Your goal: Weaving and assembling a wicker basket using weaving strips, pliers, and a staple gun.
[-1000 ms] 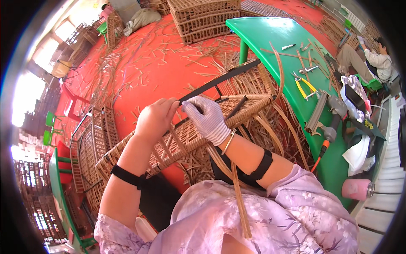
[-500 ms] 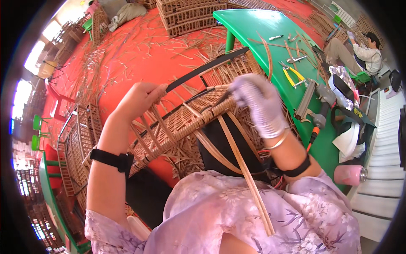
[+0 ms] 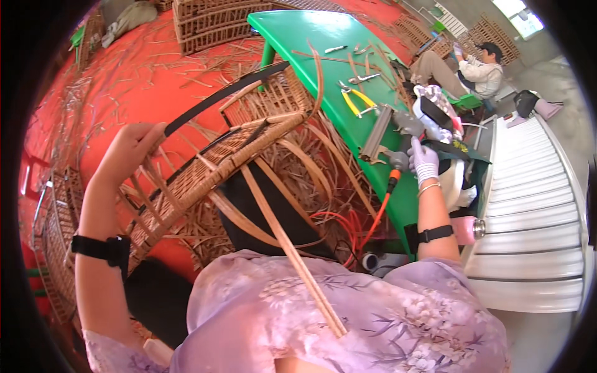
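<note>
A woven wicker basket [image 3: 219, 163] lies tilted across my lap, with loose flat cane strips [image 3: 283, 230] hanging from its near edge. My bare left hand [image 3: 134, 149] is closed around the black-wrapped rim [image 3: 217, 98] at the basket's left end. Off to the right, my gloved right hand [image 3: 425, 163] reaches over the green table, fingers stretched out beside the grey handle of an air stapler [image 3: 380, 133]. An orange hose [image 3: 384, 208] runs from that tool. Whether the fingertips touch the stapler is hard to tell.
Yellow-handled pliers [image 3: 356, 102], a marker and cane scraps lie on the green table [image 3: 298, 37]. A pink bottle [image 3: 465, 230] is near my right forearm. Cane offcuts litter the red floor [image 3: 143, 81]. Stacked wicker crates [image 3: 211, 25] stand behind; another person [image 3: 479, 74] sits at far right.
My right hand has left the basket's edge and moved right to the air stapler on the table. My left hand still holds the rim. The whole view has swung to the right.
</note>
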Tool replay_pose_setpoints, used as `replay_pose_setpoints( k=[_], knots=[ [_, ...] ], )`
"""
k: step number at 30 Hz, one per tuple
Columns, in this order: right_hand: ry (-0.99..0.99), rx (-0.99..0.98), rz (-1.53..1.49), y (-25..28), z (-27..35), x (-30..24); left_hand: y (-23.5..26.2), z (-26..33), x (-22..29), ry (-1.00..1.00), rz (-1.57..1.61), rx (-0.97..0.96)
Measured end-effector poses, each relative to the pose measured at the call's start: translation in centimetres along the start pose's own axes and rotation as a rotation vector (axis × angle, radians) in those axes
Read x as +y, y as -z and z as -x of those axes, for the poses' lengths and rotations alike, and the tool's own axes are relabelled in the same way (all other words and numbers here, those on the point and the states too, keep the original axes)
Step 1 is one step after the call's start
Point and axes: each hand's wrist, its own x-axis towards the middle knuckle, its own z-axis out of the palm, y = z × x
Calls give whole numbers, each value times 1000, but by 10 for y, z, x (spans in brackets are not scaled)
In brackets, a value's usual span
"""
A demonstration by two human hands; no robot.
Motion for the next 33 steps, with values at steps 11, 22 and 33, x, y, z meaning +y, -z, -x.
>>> replay_pose_setpoints(
  k=[11, 22, 33],
  knots=[
    [-174, -169, -201, 21, -104, 69, -1, -5, 11, 58, 33, -67],
    [-383, -440, -737, -22, -28, -11, 3, 10, 8, -65, -11, -13],
    [-65, -369, -454, 0, 33, -98, 8, 10, 20, -92, -159, -69]
  ],
)
